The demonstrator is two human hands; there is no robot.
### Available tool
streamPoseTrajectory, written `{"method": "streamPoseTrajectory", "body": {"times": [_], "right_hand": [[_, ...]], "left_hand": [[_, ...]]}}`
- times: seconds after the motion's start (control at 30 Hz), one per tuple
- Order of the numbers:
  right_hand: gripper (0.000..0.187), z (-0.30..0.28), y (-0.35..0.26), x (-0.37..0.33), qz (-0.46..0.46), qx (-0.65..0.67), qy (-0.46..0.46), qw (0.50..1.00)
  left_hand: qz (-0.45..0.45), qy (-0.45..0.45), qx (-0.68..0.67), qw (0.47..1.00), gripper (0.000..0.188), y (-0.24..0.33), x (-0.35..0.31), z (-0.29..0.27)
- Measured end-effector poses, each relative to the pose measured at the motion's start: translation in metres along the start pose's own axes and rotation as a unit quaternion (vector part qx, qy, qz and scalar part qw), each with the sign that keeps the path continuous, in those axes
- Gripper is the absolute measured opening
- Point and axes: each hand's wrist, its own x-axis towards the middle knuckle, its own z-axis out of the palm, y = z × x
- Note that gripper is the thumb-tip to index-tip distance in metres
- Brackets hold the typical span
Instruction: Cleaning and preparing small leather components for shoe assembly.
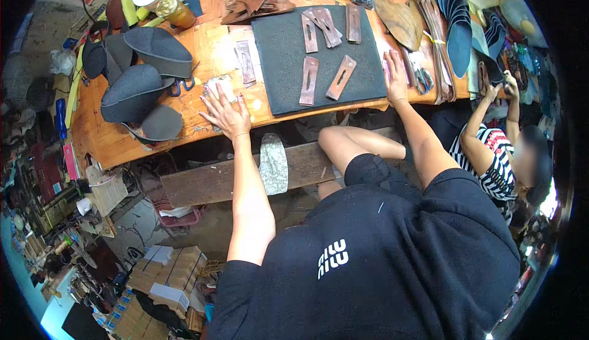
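My left hand (pixel 226 116) lies with spread fingers on a crumpled white cloth or paper (pixel 222 86) at the table's near edge. What is under the palm is hidden. My right hand (pixel 396 80) rests flat, fingers stretched, along the right edge of a dark square mat (pixel 279 64). Several brown leather pieces with long slots lie on the mat, among them an upright one (pixel 316 81) and a slanted one (pixel 349 82) near the front. Another slotted leather piece (pixel 245 69) lies on bare wood between my left hand and the mat.
Black shoe uppers (pixel 138 94) are heaped on the left of the wooden table (pixel 95 134). Blue-handled scissors (pixel 181 86) lie beside them. A drink cup (pixel 175 12) and leather scraps (pixel 257 2) are behind. Right are scissors (pixel 423 82) and bundled strips (pixel 438 51); another person (pixel 491 150) sits beyond.
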Motion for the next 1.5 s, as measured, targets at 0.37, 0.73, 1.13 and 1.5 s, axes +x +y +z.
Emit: {"method": "streamPoseTrajectory", "body": {"times": [0.37,0.73,1.13,1.5], "right_hand": [[0.053,0.000,-0.005,0.002,0.000,0.007,-0.014,1.000],[0.059,-0.001,0.003,0.003,0.016,-0.001,-0.043,0.999],[0.064,-0.009,0.005,0.015,0.027,0.053,-0.119,0.991],[0.071,-0.009,0.025,0.006,0.004,0.047,-0.140,0.989]], "left_hand": [[-0.024,0.004,0.007,1.000,0.074,-0.005,0.000,-0.002],[-0.035,-0.012,0.026,0.999,0.075,0.000,-0.001,0.001],[-0.051,-0.045,0.050,0.996,0.077,0.010,0.016,-0.014],[-0.076,-0.098,0.117,0.985,0.083,0.031,0.010,-0.024]]}}
